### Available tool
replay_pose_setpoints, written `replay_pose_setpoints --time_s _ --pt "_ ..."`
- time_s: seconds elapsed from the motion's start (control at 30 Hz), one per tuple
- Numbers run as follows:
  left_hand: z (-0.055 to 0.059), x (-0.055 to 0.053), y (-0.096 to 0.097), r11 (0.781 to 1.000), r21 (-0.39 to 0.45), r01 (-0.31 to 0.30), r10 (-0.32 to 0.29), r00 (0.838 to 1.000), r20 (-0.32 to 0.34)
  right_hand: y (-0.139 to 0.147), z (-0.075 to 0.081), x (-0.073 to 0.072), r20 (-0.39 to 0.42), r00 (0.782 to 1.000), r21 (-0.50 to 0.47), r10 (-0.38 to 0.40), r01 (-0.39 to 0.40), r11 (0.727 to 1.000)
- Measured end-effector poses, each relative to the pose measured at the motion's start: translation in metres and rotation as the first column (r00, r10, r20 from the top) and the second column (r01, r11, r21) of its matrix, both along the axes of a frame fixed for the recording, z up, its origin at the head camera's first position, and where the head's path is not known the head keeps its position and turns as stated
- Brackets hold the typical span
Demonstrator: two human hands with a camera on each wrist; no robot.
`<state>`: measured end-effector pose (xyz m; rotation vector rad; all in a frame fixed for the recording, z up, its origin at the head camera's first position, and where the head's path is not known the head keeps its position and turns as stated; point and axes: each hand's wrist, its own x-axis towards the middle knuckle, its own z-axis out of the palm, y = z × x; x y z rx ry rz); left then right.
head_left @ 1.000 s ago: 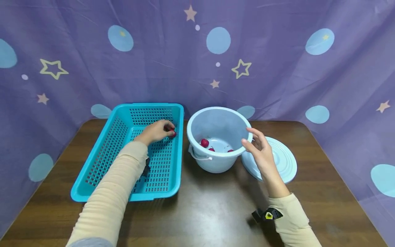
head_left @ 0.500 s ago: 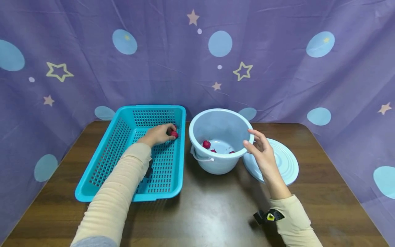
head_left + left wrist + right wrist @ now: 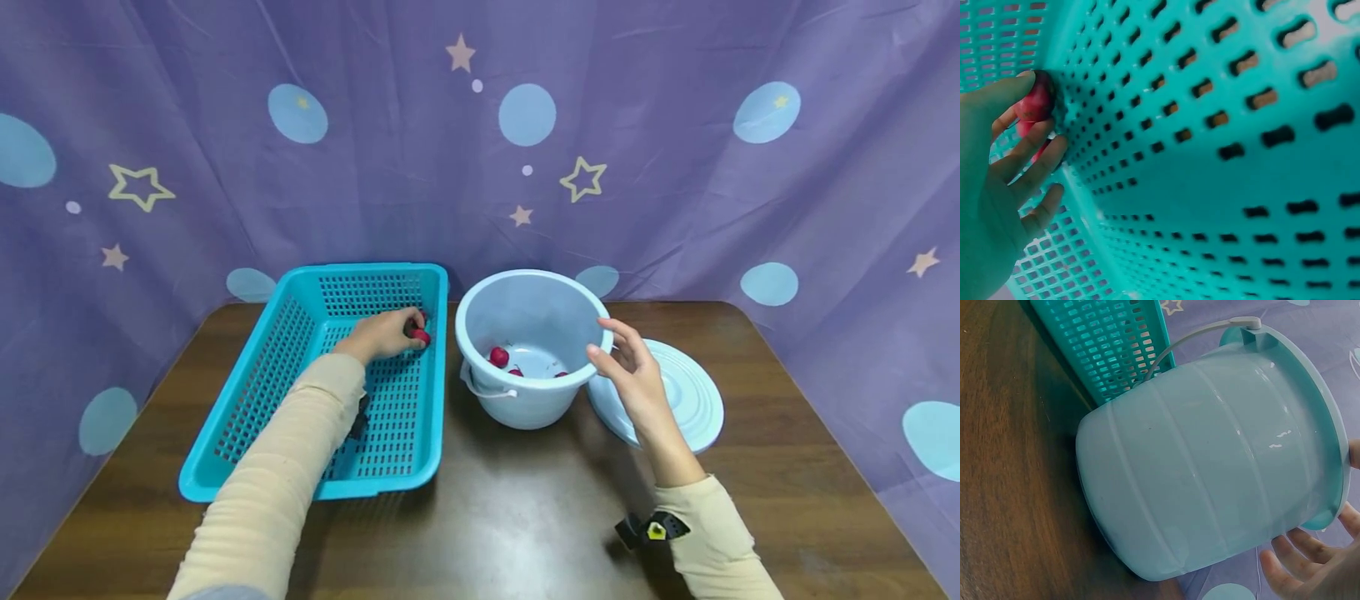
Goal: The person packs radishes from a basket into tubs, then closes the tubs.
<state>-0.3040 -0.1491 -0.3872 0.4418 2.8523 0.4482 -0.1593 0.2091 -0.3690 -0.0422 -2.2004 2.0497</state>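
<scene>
My left hand (image 3: 384,332) is inside the turquoise basket (image 3: 438,417), near its right wall. Thumb and fingers pinch a small round red fruit (image 3: 421,337); in the left wrist view the dark red fruit (image 3: 1039,99) shows beneath the thumb tip. More red (image 3: 1039,152) appears lower down, partly hidden by the fingers. At the right side of the pale blue bucket (image 3: 525,408), my right hand (image 3: 633,367) holds the rim with its thumb at the top edge. Its other fingers (image 3: 1297,550) lie along the outside. Several red fruits (image 3: 498,357) with thin stems lie on the bucket's floor.
A round pale blue lid (image 3: 690,400) lies on the brown wooden table (image 3: 495,517), right of the bucket and partly behind my right hand. The bucket's white handle (image 3: 487,392) hangs down its front left. A purple patterned curtain (image 3: 420,167) stands behind the table.
The left fingers shift slightly around the red fruit, which shows more clearly than a second ago. My right hand stays at the bucket rim. The head view has tilted a little.
</scene>
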Motion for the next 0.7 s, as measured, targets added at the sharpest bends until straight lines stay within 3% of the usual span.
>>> replay_pose_setpoints --time_s 0.17,0.43,0.7 --pt "0.007 0.006 0.002 1.0 0.016 0.014 -0.014 1.0 -0.008 0.0 -0.001 0.005 0.015 1.0 0.013 0.003 -0.003 1.0" --pt "0.023 0.011 0.001 0.997 0.073 0.016 -0.009 0.996 -0.087 0.001 -0.001 0.006 0.004 1.0 0.013 0.015 -0.015 1.0" --pt "0.039 0.016 -0.007 0.984 0.176 0.005 0.018 0.992 -0.128 -0.001 0.001 0.005 0.006 1.0 0.017 0.016 -0.016 1.0"
